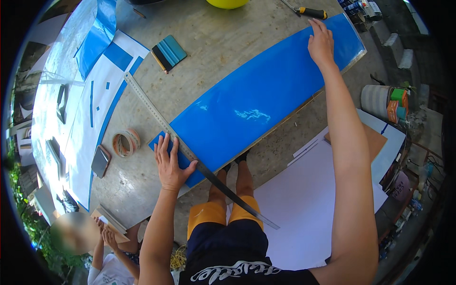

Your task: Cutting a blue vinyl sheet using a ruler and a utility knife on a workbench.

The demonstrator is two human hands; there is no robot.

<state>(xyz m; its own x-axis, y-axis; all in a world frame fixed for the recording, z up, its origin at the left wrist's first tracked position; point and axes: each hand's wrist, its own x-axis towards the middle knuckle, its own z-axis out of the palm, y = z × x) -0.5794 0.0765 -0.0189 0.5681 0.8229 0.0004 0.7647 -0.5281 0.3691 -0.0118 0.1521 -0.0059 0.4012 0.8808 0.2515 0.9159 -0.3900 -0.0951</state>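
Observation:
A long glossy blue sheet (256,102) lies on a board across the grey table (213,42). My left hand (170,164) lies flat on the sheet's near-left end, fingers spread, pressing beside a long steel ruler (156,114) that crosses that end diagonally. My right hand (320,42) rests flat on the far-right end of the sheet, fingers apart. Neither hand holds anything.
A tape roll (126,142) and a dark phone (100,161) lie left of my left hand. A teal squeegee (169,52) and a pencil sit farther back. A white sheet with blue cutouts (95,109) covers the left. A utility knife (311,12) is at the back. Another person (102,247) is at lower left.

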